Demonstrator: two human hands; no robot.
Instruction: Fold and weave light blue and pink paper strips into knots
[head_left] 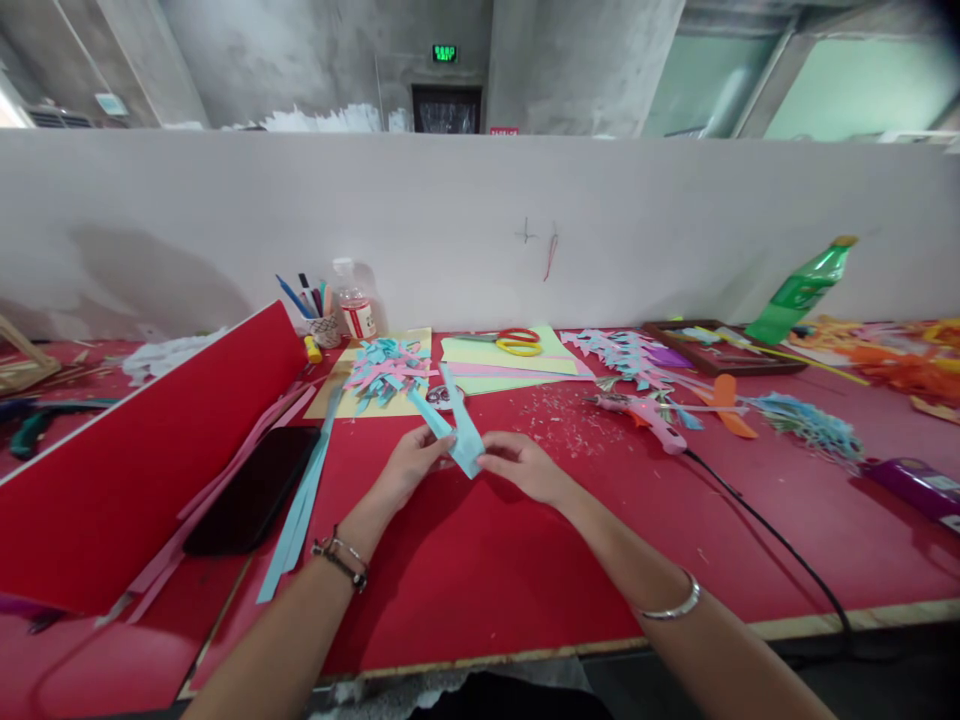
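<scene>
Between my hands, above the red tabletop, is a light blue paper strip folded so that its two ends point up and away. My left hand pinches it from the left, thumb on top. The fingers of my right hand close on its lower right edge. Just beyond lies a pile of folded blue and pink paper pieces on a yellow sheet. Long blue paper strips lie to the left of my left hand.
A black phone and a red board stand left. Scissors rest on coloured paper at the back. On the right are a pink glue gun with a black cord, a tilted green bottle and a purple bottle.
</scene>
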